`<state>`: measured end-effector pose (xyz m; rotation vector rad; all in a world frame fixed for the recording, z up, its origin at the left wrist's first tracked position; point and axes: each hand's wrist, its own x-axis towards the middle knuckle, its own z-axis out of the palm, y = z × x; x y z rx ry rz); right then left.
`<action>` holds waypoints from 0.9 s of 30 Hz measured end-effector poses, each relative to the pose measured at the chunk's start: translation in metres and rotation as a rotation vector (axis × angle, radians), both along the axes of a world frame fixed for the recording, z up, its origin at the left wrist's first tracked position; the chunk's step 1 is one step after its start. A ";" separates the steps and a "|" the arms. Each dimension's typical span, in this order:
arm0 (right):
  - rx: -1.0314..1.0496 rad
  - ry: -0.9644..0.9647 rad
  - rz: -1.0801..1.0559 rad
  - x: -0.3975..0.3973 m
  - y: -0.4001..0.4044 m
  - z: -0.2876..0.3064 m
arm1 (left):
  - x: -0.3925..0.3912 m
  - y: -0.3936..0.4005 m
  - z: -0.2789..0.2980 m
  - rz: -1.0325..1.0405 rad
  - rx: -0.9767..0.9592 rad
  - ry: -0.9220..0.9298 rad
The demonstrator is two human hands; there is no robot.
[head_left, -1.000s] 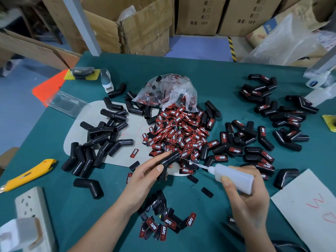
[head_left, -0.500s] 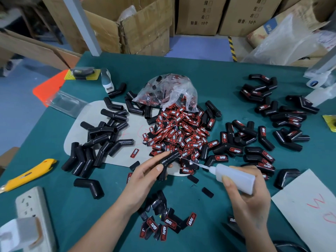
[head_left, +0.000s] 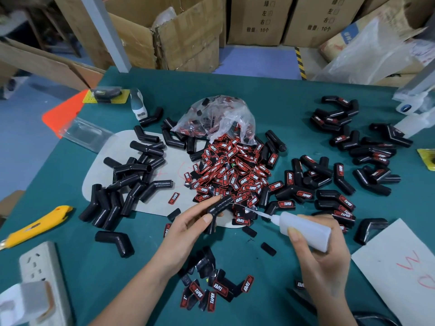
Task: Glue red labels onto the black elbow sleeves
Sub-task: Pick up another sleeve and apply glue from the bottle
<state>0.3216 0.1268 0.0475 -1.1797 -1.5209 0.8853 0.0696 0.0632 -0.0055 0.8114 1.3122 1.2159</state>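
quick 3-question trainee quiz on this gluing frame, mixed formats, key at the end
1. Multiple choice: what does the right hand hold? A) yellow knife B) glue bottle C) power strip
2. True or false: the sleeve in the left hand shows a red label.
3. Fill in: sleeves with labels on them lie mostly to the ___ of the label pile.

Key:
1. B. The glue bottle is in the right hand, nozzle pointing toward the held sleeve. The yellow knife lies untouched at the left edge of the table.
2. False. No label shows on it.
3. Right. The labelled sleeves lie there; the bare sleeves lie to the left.
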 end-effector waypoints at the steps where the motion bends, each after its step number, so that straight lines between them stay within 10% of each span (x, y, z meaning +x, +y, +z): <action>1: 0.006 -0.006 0.002 0.000 0.000 0.000 | 0.000 0.000 0.000 -0.003 -0.001 -0.002; 27: 0.023 -0.029 0.009 0.001 0.000 -0.001 | 0.002 0.001 0.005 0.034 0.025 -0.027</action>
